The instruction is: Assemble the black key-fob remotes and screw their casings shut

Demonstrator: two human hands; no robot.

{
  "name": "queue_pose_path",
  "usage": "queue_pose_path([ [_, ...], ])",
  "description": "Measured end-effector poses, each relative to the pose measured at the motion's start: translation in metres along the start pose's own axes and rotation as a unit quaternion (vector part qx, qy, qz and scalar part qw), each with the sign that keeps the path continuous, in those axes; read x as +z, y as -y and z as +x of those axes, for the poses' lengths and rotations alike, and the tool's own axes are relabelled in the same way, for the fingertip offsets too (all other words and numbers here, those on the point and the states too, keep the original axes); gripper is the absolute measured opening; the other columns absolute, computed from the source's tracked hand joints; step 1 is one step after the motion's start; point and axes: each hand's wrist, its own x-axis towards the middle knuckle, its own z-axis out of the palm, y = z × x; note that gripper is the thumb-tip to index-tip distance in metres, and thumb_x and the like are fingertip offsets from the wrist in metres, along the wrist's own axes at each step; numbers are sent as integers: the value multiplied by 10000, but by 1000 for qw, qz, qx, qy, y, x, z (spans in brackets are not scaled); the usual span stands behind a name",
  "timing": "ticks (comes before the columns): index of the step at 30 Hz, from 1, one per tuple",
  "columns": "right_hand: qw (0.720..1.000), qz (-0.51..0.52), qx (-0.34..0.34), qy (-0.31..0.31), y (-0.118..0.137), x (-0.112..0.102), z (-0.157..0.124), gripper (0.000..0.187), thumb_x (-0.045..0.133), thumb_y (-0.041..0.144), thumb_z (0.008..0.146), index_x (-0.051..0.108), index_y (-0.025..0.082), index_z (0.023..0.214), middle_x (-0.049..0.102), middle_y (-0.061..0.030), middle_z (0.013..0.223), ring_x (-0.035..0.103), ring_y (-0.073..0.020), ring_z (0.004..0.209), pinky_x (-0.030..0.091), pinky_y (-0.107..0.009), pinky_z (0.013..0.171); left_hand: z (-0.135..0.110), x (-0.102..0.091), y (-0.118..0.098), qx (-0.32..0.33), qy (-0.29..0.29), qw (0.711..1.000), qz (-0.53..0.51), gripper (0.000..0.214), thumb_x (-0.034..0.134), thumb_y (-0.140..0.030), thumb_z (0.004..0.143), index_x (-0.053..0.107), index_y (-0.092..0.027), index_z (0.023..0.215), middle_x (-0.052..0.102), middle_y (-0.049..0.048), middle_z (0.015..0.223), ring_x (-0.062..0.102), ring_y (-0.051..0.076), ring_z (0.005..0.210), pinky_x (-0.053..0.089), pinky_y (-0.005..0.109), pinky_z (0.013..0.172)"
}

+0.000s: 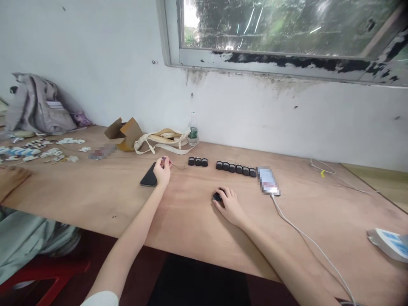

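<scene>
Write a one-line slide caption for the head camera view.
Left hand pinches a thin wire while right hand grips a small black block near a row of matching blocks on a plywood bench.

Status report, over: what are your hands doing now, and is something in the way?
Left hand pinching something small, unclear what, beside a black smartphone. Right hand holding a small black block. Rows of black blocks ahead, apart from both hands.

Single head-worn view, from person's position at near edge of plywood table (197, 221), facing forward and down. Wide framing, close over tabletop: left hand (162, 172) and right hand (228, 206) just below centre. Table spans frame left to right; far white wall (95, 55) and window (280, 29) fill top.
</scene>
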Motion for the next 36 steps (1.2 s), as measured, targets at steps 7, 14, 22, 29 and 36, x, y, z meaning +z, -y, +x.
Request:
queue_pose_path([
  [7,1000,-7,-5,-1,2,-2,0,292,477,327,906,529,261,1185,528,-102,1219,505,-264,1099,440,-459,941,2,1,7,16,-1,1000,11,270,593,-397,808,582,-152,921,641,77,871,652,172,803,577,289,694],
  [14,1000,-2,-4,1,2,-3,0,284,468,323,911,529,264,1182,525,-104,1217,500,-269,1093,443,-467,929,0,3,9,23,5,1000,12,301,601,-426,794,582,-149,911,642,82,866,656,187,812,578,304,694],
  [22,1000,9,-3,6,1,-2,0,261,470,312,912,529,255,1159,514,-105,1226,489,-271,1103,430,-477,949,-1,3,5,23,-1,1000,8,314,600,-439,794,581,-153,920,640,82,870,653,187,813,576,309,708],
  [29,1000,29,-3,-3,-3,1,0,297,498,309,893,513,255,1185,520,-105,1223,480,-282,1114,425,-494,958,-10,9,-10,12,13,999,-34,343,626,-461,771,588,-151,914,639,73,850,653,187,811,573,317,718],
  [36,986,156,45,-46,-9,6,-1,535,604,283,792,401,228,1284,527,-110,1219,487,-287,1161,456,-477,952,-45,27,-45,-3,94,992,-80,352,642,-461,777,601,-151,936,638,68,848,649,182,820,570,331,747],
])
